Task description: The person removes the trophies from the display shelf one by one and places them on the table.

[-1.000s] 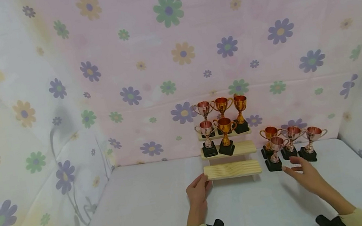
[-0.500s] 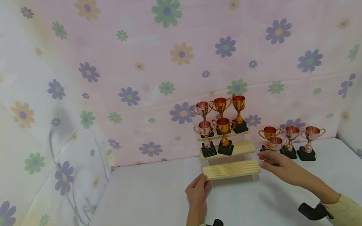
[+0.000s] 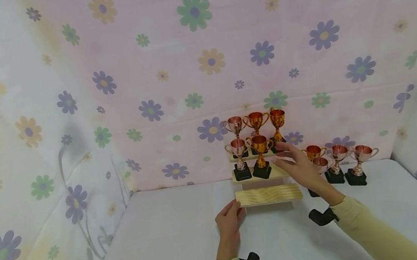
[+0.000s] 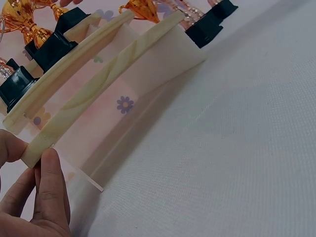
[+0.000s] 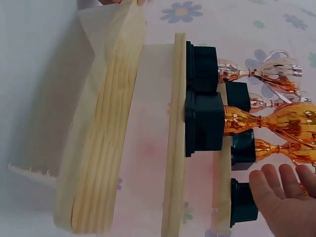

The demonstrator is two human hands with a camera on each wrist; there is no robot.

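A three-step wooden display stand holds small trophy cups on black bases. My left hand pinches the left end of its lowest board, thumb above and fingers below. With fingers extended, my right hand reaches over the stand's right side. Its fingertips are close to the gold trophy at the right of the top step; I cannot tell whether they touch. Beside that one stand another gold trophy and a rose-gold trophy. The middle step bears a rose-gold trophy and a gold trophy.
Right of the stand, several more trophies are on the white-covered table, among them a gold cup and a rose-gold cup. My right forearm partly hides this group. A flowered cloth hangs behind.
My right hand has moved left and up from beside the table trophies to the stand's upper right. My left hand keeps its grip on the lowest board, and the trophies appear unmoved.
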